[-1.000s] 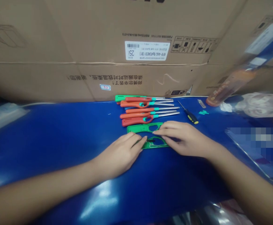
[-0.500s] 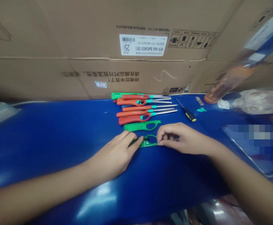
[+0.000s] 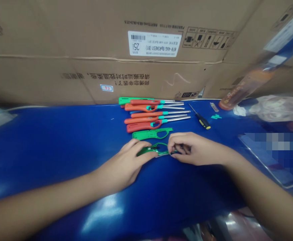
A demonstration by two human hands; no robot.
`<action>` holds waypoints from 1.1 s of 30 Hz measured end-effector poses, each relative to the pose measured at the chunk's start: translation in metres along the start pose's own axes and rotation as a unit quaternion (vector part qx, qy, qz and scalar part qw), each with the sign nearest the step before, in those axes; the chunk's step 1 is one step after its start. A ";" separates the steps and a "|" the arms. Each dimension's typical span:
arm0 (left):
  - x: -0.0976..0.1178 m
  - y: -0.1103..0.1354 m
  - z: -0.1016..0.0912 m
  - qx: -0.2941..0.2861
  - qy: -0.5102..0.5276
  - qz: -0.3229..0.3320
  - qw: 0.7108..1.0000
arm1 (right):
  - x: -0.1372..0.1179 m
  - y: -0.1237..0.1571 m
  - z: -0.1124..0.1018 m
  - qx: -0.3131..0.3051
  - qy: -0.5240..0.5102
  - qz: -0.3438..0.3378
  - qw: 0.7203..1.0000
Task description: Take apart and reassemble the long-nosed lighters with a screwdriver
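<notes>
My left hand point(image 3: 131, 157) is closed on the rear part of an opened green lighter housing point(image 3: 160, 145), whose dark and pale inner parts show beside my fingers. At the housing's right end my right hand point(image 3: 186, 147) is closed in a pinch, its fingertips touching or very near the tip. Whatever sits between those fingertips is too small and hidden to make out. Just behind lies a separate green housing half point(image 3: 148, 134), its trigger loop to the right. Farther back are several red and orange long-nosed lighters point(image 3: 143, 127) with metal tubes pointing right.
A screwdriver point(image 3: 201, 121) with a black and yellow handle lies right of the lighters, near small turquoise pieces point(image 3: 216, 116). An orange bottle point(image 3: 244, 88) and a clear plastic bag point(image 3: 277, 108) stand farther right. A big cardboard box point(image 3: 86, 40) walls off the back of the blue table point(image 3: 48, 144).
My left thumb has slid a little down and right along the housing's lower edge, uncovering more of its inside. My right fingers have shifted slightly at the tip; the view has tilted a bit.
</notes>
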State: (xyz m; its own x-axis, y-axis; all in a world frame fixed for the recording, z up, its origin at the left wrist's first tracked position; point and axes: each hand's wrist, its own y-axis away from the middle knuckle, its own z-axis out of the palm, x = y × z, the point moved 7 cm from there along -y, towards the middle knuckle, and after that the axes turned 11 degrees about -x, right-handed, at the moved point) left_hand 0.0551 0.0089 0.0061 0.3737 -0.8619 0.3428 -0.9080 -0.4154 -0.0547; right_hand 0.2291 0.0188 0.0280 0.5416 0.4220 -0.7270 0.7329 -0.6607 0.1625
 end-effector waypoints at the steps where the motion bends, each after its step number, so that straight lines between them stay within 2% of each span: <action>1: 0.000 0.000 0.000 0.002 0.000 -0.001 1.000 | 0.000 0.000 -0.001 0.007 0.009 -0.004 1.000; 10: 0.002 0.002 -0.001 0.009 -0.023 0.004 1.000 | 0.003 -0.004 -0.003 0.049 0.079 -0.002 0.996; 18: 0.009 0.003 -0.003 0.015 -0.090 0.023 0.996 | -0.006 -0.003 0.002 0.024 0.133 -0.006 0.991; 28: 0.004 0.002 -0.004 0.031 -0.047 0.018 0.998 | -0.008 -0.005 0.004 0.021 0.162 0.010 0.987; 31: 0.001 0.002 -0.005 0.045 -0.019 0.019 0.999 | -0.012 -0.003 -0.006 0.062 0.129 -0.031 0.989; 33: 0.000 0.002 -0.006 0.048 -0.009 0.020 0.999 | -0.007 0.007 -0.029 0.145 0.136 -0.041 0.979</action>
State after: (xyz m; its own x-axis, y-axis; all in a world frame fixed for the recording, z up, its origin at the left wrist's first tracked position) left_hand 0.0520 0.0092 0.0114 0.3412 -0.8832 0.3219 -0.9001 -0.4057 -0.1589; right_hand 0.2419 0.0291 0.0534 0.6047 0.6047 -0.5184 0.6517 -0.7498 -0.1144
